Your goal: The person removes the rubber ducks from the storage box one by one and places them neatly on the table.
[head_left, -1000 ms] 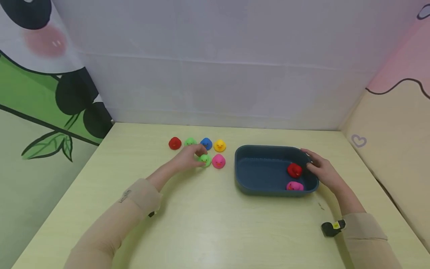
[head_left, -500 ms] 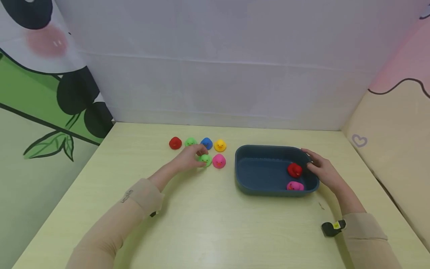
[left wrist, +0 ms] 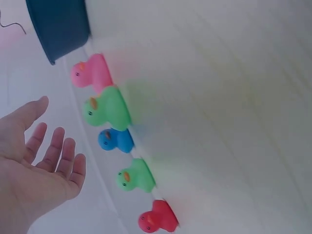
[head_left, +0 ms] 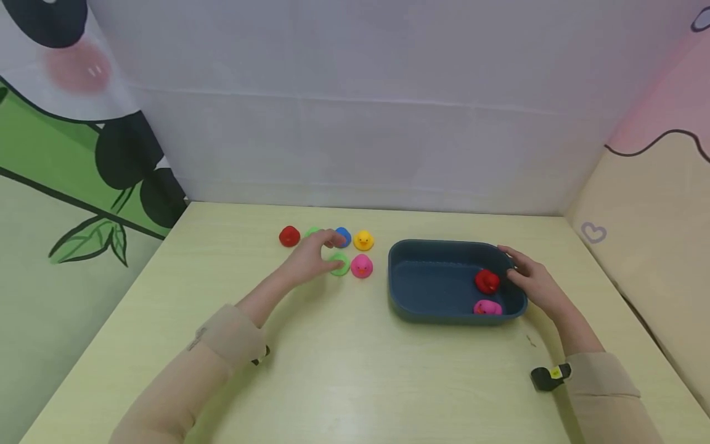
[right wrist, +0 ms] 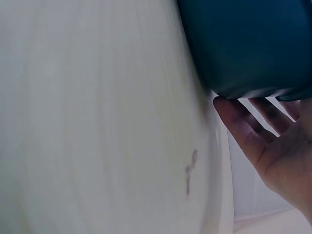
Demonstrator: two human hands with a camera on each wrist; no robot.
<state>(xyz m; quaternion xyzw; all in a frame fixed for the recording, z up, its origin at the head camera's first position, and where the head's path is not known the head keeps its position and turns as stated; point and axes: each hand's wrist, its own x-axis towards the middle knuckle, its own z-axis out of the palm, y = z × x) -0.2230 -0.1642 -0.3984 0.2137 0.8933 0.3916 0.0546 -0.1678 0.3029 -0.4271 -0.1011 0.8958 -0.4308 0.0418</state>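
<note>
My left hand (head_left: 312,258) hovers over a light green rubber duck (left wrist: 108,108), fingers loosely bent and nothing in its grasp. In the left wrist view a gap shows between this hand and the ducks. A pink duck (head_left: 362,266) sits beside that green one. Behind them stand a red duck (head_left: 289,236), a second green duck (left wrist: 136,175), a blue duck (head_left: 344,237) and a yellow duck (head_left: 363,240). My right hand (head_left: 537,282) holds the right end of a dark blue bin (head_left: 427,317), thumb over the rim, fingers against the outer wall (right wrist: 253,48).
Inside the bin lie another red duck (head_left: 487,281) and another pink duck (head_left: 488,307), both towards its right end. The pale wooden table (head_left: 344,382) meets a white cloth backdrop (head_left: 355,148) behind the ducks. Printed panels stand on both sides.
My left hand has come up off the front green duck, its thumb and fingers wider apart; the duck stays in place. My right hand and the bin have not moved.
</note>
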